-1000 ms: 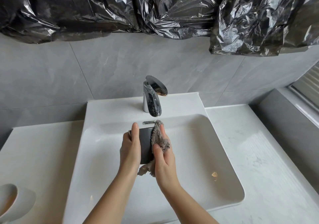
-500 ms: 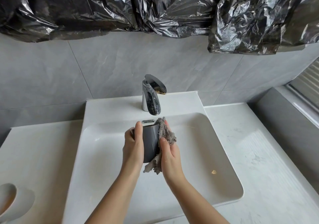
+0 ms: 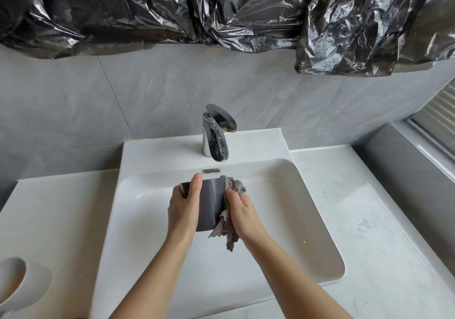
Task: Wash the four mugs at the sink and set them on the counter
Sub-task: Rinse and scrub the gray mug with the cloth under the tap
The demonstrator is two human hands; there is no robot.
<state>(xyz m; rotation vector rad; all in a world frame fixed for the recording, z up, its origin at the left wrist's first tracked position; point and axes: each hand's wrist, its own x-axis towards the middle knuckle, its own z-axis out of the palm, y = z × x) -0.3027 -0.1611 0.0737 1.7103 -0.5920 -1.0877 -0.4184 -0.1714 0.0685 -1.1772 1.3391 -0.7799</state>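
Over the white sink (image 3: 307,220) I hold a dark grey mug (image 3: 211,204) on its side. My left hand (image 3: 183,209) grips the mug's left side, thumb lying over the top. My right hand (image 3: 242,211) presses a crumpled grey cloth (image 3: 230,227) against the mug's right side, with cloth ends hanging below. A white mug (image 3: 18,281) with brown stains inside lies at the bottom left corner on the counter (image 3: 54,220), partly cut off by the frame.
A chrome faucet (image 3: 215,136) stands behind the basin, with no water visible. A small brown speck (image 3: 304,241) lies in the basin's right part. The counter continues right of the sink (image 3: 369,208). Black plastic sheeting (image 3: 221,11) hangs above the grey tiled wall.
Both hands lifted the mug slightly toward the faucet and tipped it more sideways. The cloth moved along the mug's right side. The speck in the basin looks smaller.
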